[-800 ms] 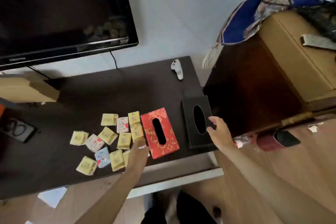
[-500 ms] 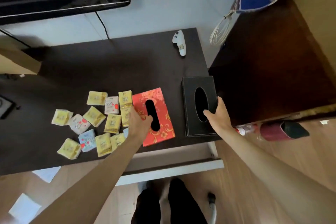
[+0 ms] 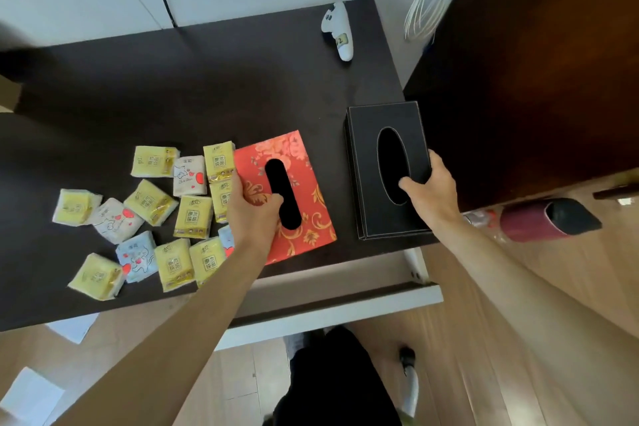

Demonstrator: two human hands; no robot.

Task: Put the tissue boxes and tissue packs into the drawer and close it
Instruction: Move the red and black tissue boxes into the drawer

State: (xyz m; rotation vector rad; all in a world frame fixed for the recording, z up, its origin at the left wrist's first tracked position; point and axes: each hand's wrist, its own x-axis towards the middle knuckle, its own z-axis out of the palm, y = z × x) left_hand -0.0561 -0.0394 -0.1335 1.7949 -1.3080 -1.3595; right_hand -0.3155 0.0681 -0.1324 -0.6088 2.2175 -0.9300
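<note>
From the head view, I am seeing both hands closing since a moment ago: my left hand (image 3: 254, 209) is now grasping the red tissue box (image 3: 285, 195), thumb hooked in its slot, and my right hand (image 3: 430, 192) is gripping the black tissue box (image 3: 387, 168) likewise. Both boxes are resting on the tabletop (image 3: 207, 79), ready for lifting. Tissue packs (image 3: 155, 214) are lying scattered at nine o'clock of the red box; the drawer (image 3: 332, 308) is standing open at six o'clock.

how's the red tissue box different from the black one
The red tissue box has a gold floral pattern; the black tissue box is plain with pale edge stitching. The red one lies tilted, the black one squarer to the tabletop's edge. Left hand grips red, right hand black. Both have oval slots.
</note>
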